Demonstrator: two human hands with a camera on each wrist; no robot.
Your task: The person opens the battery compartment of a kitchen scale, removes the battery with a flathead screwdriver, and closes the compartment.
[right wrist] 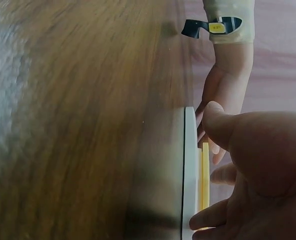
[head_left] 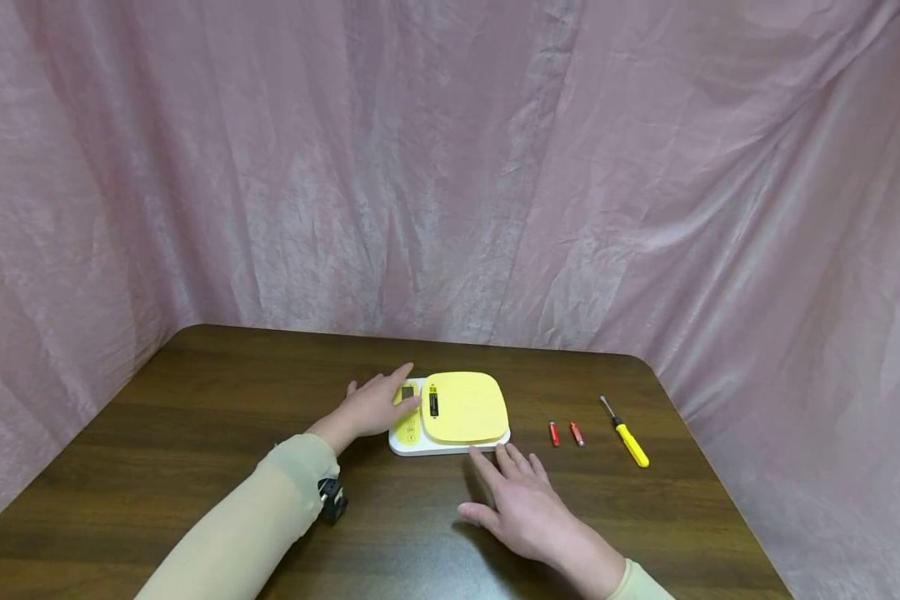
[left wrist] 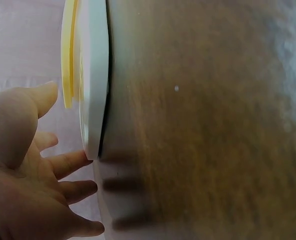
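A white kitchen scale with a yellow weighing plate lies flat on the brown table, its display and buttons on the left side. Over that left end reaches my left hand, fingers spread and thumb above the panel; in the left wrist view its fingertips are right at the scale's white edge. My right hand is at the near right corner, fingers extended, with fingertips close to the white rim. Neither hand grips anything. Part of the button panel is hidden behind the left hand.
Two small red batteries lie to the right of the scale. Farther right is a screwdriver with a yellow handle. A pink curtain hangs behind the wooden table. A small black device sits on the left sleeve.
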